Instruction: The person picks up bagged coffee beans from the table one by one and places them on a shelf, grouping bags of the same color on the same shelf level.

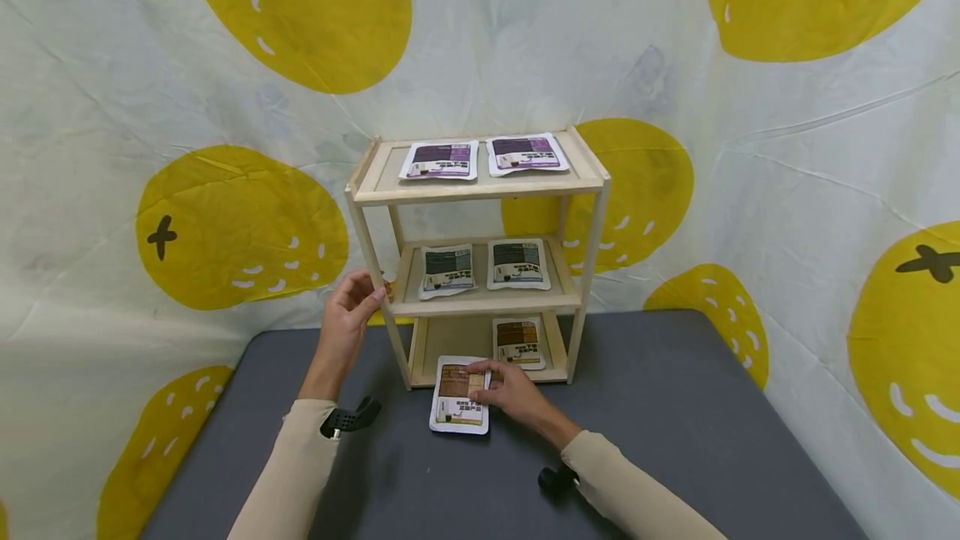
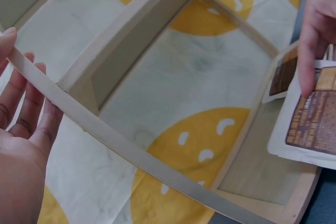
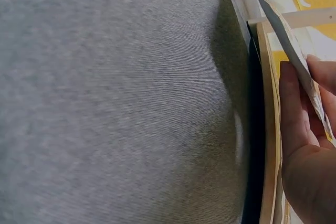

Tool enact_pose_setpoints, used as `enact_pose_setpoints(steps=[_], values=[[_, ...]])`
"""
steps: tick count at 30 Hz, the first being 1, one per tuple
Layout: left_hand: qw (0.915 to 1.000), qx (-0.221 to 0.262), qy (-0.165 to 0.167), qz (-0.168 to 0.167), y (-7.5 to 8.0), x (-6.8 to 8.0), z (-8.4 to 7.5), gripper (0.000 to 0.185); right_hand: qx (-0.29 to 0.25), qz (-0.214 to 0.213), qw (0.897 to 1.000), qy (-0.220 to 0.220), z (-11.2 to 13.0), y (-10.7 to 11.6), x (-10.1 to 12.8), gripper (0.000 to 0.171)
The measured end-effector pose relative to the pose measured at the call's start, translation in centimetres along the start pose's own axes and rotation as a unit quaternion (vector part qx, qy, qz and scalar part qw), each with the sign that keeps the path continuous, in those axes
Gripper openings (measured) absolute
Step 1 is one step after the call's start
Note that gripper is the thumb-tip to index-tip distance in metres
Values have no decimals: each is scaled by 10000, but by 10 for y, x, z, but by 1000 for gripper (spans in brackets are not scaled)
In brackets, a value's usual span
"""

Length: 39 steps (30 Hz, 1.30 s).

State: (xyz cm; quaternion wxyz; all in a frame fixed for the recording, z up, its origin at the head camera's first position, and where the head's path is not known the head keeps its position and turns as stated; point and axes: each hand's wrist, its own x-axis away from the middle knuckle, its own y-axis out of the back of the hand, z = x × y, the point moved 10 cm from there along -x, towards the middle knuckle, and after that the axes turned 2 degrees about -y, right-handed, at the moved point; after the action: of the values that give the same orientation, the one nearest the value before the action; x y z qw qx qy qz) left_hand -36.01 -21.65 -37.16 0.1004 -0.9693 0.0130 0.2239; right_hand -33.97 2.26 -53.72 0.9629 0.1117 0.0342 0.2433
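Note:
My right hand (image 1: 517, 397) pinches a flat white-edged pouch (image 1: 448, 417) with a brown label, holding it tilted before the bottom tier of a small wooden shelf rack (image 1: 487, 304). In the right wrist view the pouch (image 3: 289, 38) shows edge-on between thumb and fingers, off the grey tabletop. At the rack's front left post (image 2: 100, 124), my left hand (image 1: 347, 315) grips it near the middle tier, thumb on one side and fingers behind. Another brown-labelled pouch (image 1: 519, 343) lies at the right of the bottom tier.
Two purple-labelled pouches, one left (image 1: 440, 161) and one right (image 1: 527, 153), lie on the top tier. Two dark-green-labelled pouches, left (image 1: 447, 270) and right (image 1: 518, 264), lie on the middle tier. A fruit-patterned cloth (image 1: 480, 40) hangs behind the dark grey table (image 1: 675, 423).

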Motion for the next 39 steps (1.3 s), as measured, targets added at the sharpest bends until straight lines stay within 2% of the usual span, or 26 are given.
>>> enact_pose_setpoints(steps=[8, 16, 26, 33, 39], values=[[10000, 8, -25, 34, 0, 1, -1, 31, -79, -17, 10000, -10, 0, 4, -11, 44], [10000, 5, -39, 45, 0, 0, 0, 34, 117, -90, 9998, -99, 2, 12, -22, 53], [10000, -42, -25, 82, 0, -1, 0, 43, 330, -390, 9987, 18, 7, 28, -38, 53], [10000, -77, 30, 5, 1, -1, 1, 31, 539, -529, 9971, 57, 12, 33, -45, 51], [10000, -39, 24, 37, 0, 0, 0, 33, 580, -377, 9976, -87, 9, 33, -51, 54]])
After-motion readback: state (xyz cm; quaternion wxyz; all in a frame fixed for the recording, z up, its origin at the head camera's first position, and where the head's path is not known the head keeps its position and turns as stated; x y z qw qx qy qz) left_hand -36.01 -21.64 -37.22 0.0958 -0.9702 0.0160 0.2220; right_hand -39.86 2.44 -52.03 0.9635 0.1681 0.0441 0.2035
